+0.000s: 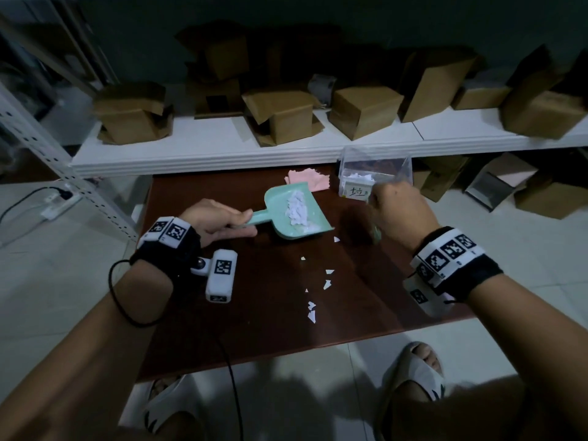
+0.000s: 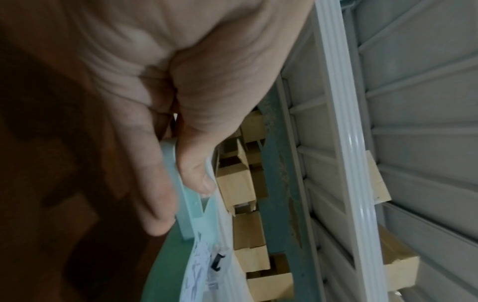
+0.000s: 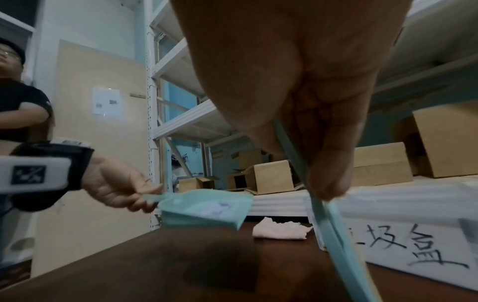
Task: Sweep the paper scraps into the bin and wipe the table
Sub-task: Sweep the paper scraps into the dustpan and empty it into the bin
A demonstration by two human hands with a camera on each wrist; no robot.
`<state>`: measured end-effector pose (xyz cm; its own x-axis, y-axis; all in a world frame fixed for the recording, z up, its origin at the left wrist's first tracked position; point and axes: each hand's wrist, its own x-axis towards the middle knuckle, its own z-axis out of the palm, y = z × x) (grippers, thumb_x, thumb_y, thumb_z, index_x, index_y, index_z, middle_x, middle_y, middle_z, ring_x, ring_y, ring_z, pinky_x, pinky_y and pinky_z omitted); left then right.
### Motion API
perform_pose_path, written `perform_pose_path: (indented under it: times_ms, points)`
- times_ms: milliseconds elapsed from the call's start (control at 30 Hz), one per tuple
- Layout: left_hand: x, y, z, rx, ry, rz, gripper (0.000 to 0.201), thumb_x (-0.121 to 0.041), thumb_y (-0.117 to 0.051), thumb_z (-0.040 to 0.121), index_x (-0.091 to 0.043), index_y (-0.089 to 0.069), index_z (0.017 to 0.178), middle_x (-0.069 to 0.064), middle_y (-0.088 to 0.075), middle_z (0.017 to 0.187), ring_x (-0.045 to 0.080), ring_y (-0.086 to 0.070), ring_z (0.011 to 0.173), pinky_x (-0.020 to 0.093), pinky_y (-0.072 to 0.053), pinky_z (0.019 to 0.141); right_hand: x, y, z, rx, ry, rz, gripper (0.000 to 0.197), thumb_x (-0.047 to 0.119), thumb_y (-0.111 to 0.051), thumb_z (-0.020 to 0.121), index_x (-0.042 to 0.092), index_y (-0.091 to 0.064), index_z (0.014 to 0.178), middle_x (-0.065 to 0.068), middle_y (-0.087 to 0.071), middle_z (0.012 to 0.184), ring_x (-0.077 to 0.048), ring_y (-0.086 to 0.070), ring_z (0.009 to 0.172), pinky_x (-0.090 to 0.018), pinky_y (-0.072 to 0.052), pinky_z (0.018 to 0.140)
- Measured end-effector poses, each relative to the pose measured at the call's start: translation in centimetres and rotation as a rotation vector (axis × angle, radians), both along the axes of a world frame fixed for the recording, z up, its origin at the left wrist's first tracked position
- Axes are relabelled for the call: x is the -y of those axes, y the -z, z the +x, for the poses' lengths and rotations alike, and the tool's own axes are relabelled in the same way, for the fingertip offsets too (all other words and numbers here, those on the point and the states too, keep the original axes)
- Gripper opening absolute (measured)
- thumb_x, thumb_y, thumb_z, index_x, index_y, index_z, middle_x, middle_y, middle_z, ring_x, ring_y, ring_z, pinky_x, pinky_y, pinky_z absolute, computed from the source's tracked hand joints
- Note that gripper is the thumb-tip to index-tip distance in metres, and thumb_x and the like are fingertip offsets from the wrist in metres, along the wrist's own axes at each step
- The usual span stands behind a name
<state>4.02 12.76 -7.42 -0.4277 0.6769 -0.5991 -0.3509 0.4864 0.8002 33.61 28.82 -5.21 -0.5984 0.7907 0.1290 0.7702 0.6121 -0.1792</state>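
Note:
My left hand grips the handle of a mint-green dustpan, held just above the dark brown table. A heap of white paper scraps lies in the pan. In the left wrist view my thumb presses on the handle. My right hand grips the mint-green handle of a small brush, its head mostly hidden behind the hand. Several loose scraps lie on the table toward me. A clear plastic bin with a handwritten label stands at the far right corner, scraps inside.
A pink cloth lies at the table's far edge, left of the bin. A white shelf loaded with cardboard boxes runs right behind the table. Another person stands off to the left. My feet are under the near edge.

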Motion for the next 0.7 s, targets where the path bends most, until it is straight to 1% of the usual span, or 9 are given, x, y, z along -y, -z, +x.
perform_pose_path:
  times_ms: [67, 100, 167, 233, 267, 400, 500, 567, 700]
  points:
    - [-0.8, -0.8, 0.1, 0.009, 0.01, 0.015, 0.031, -0.007, -0.079, 0.089, 0.016, -0.071, 0.108, 0.03, -0.078, 0.09, 0.026, -0.082, 0.078, 0.02, -0.064, 0.062, 0.5, 0.4, 0.2, 0.142, -0.09, -0.1, 0.03, 0.032, -0.052, 0.102, 0.014, -0.057, 0.078, -0.01, -0.065, 0.082, -0.03, -0.063, 0.074, -0.036, -0.05, 0.063]
    - [-1.1, -1.1, 0.1, 0.017, 0.013, 0.018, 0.03, -0.008, -0.078, 0.089, 0.014, -0.071, 0.108, 0.028, -0.079, 0.088, 0.025, -0.082, 0.077, 0.02, -0.063, 0.061, 0.8, 0.6, 0.2, 0.19, -0.14, -0.145, 0.029, 0.035, -0.051, 0.103, 0.014, -0.059, 0.085, -0.008, -0.064, 0.084, -0.029, -0.064, 0.077, -0.038, -0.052, 0.065]
    - [-1.8, -1.4, 0.6, 0.029, 0.014, 0.023, 0.027, -0.008, -0.078, 0.09, 0.013, -0.071, 0.106, 0.028, -0.079, 0.086, 0.025, -0.082, 0.075, 0.02, -0.064, 0.06, 2.4, 0.8, 0.3, 0.283, -0.208, -0.201, 0.017, 0.028, -0.053, 0.102, 0.013, -0.059, 0.107, -0.005, -0.059, 0.091, -0.029, -0.066, 0.088, -0.036, -0.05, 0.069]
    - [-2.5, -1.5, 1.2, 0.027, 0.02, 0.028, 0.025, -0.007, -0.078, 0.091, 0.013, -0.071, 0.104, 0.028, -0.079, 0.086, 0.025, -0.082, 0.073, 0.021, -0.064, 0.06, 4.3, 1.3, 0.1, 0.356, -0.249, -0.184, 0.024, 0.02, -0.054, 0.101, 0.011, -0.055, 0.124, -0.009, -0.061, 0.103, -0.03, -0.066, 0.097, -0.034, -0.045, 0.07]
    - [-2.8, -1.6, 1.6, 0.025, 0.027, 0.03, 0.024, -0.006, -0.078, 0.091, 0.013, -0.071, 0.104, 0.028, -0.079, 0.087, 0.025, -0.082, 0.072, 0.021, -0.064, 0.059, 5.1, 1.6, -0.1, 0.382, -0.268, -0.153, 0.027, 0.019, -0.053, 0.101, 0.01, -0.054, 0.127, -0.01, -0.064, 0.109, -0.03, -0.067, 0.1, -0.034, -0.045, 0.069]
    - [-4.2, -1.8, 2.8, 0.021, 0.037, 0.049, 0.025, -0.006, -0.078, 0.092, 0.014, -0.071, 0.105, 0.025, -0.079, 0.081, 0.025, -0.081, 0.071, 0.021, -0.064, 0.06, 6.9, 2.5, -1.3, 0.422, -0.326, -0.053, 0.028, 0.012, -0.043, 0.102, 0.011, -0.056, 0.127, -0.01, -0.067, 0.113, -0.032, -0.069, 0.099, -0.039, -0.051, 0.068]
    - [-5.7, -2.3, 3.6, 0.013, 0.026, 0.084, 0.025, -0.004, -0.078, 0.091, 0.016, -0.07, 0.104, 0.026, -0.078, 0.081, 0.026, -0.081, 0.069, 0.023, -0.065, 0.061, 7.4, 2.4, -1.7, 0.412, -0.368, -0.03, 0.026, 0.011, -0.045, 0.101, 0.011, -0.056, 0.125, -0.011, -0.067, 0.114, -0.032, -0.068, 0.101, -0.037, -0.041, 0.066]
    - [-6.8, -2.7, 4.1, 0.021, 0.014, 0.098, 0.025, -0.004, -0.078, 0.091, 0.016, -0.07, 0.105, 0.028, -0.077, 0.09, 0.026, -0.081, 0.069, 0.023, -0.065, 0.06, 7.5, 2.4, -1.8, 0.404, -0.379, -0.03, 0.026, 0.011, -0.046, 0.101, 0.01, -0.056, 0.124, -0.011, -0.068, 0.112, -0.033, -0.068, 0.1, -0.037, -0.038, 0.066]
    - [-8.9, -3.1, 5.8, 0.043, -0.016, 0.127, 0.029, -0.009, -0.08, 0.091, 0.009, -0.073, 0.113, 0.027, -0.076, 0.108, 0.024, -0.081, 0.071, 0.021, -0.063, 0.057, 7.7, 3.0, -1.4, 0.383, -0.38, -0.039, 0.028, 0.012, -0.044, 0.101, 0.01, -0.055, 0.127, -0.01, -0.07, 0.107, -0.033, -0.068, 0.095, -0.037, -0.039, 0.065]
